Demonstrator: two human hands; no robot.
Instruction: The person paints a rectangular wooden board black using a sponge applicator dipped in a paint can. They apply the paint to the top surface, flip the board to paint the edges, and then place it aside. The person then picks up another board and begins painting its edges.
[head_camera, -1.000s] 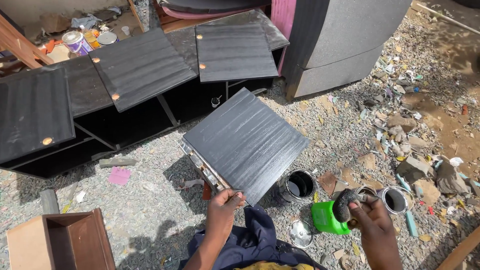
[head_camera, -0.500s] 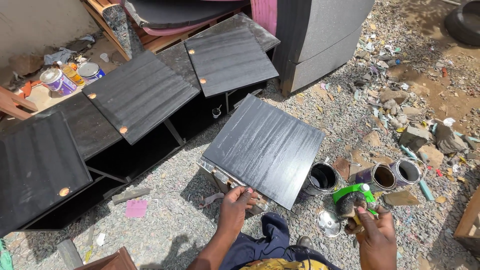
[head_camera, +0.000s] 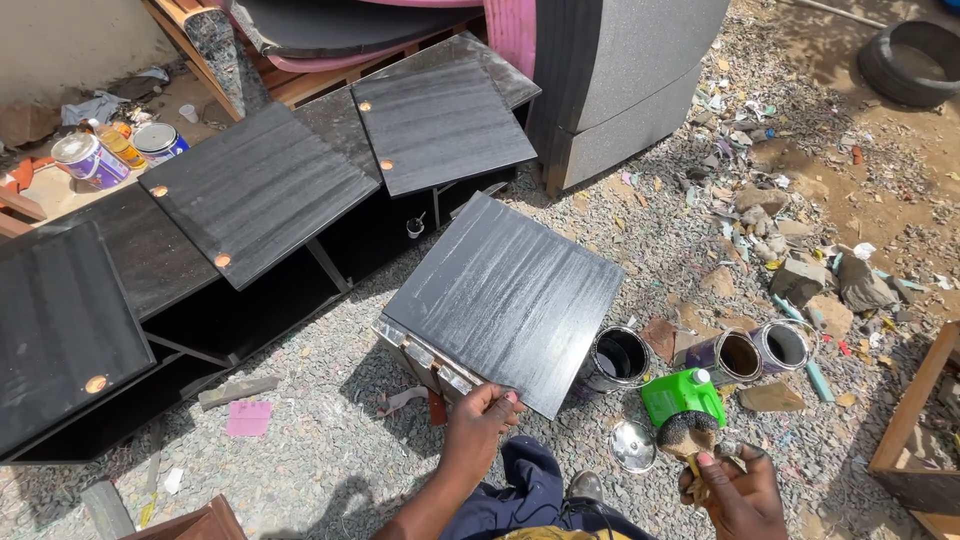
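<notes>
At the lower middle of the frame the left hand (head_camera: 478, 420) has its fingers closed over the near edge of a square black panel (head_camera: 508, 298), which lies tilted on a small wooden box (head_camera: 425, 362) set on the gravel (head_camera: 330, 440). At the lower right the right hand (head_camera: 735, 490) is closed around the handle of a dark, worn brush (head_camera: 686, 432), bristles up. Just above the brush sits a bright green plastic bottle (head_camera: 682, 394) with a white cap, lying on its side; a round tin lid (head_camera: 633, 446) rests just left of it. Three open tins stand in a row to the right of the panel — a black one (head_camera: 620, 356), a purple-sided one (head_camera: 736, 356) and a silver one (head_camera: 784, 346). In the upper left are a purple-and-white paint pot (head_camera: 88, 160), a yellow bottle (head_camera: 122, 146) and a blue-sided tub (head_camera: 158, 142). A long black cabinet (head_camera: 110, 270) with its doors open fills the left side. Compared with half a second ago, the view has shifted so the panel sits more central, and the brush has come away from the green bottle, closer to the person.
</notes>
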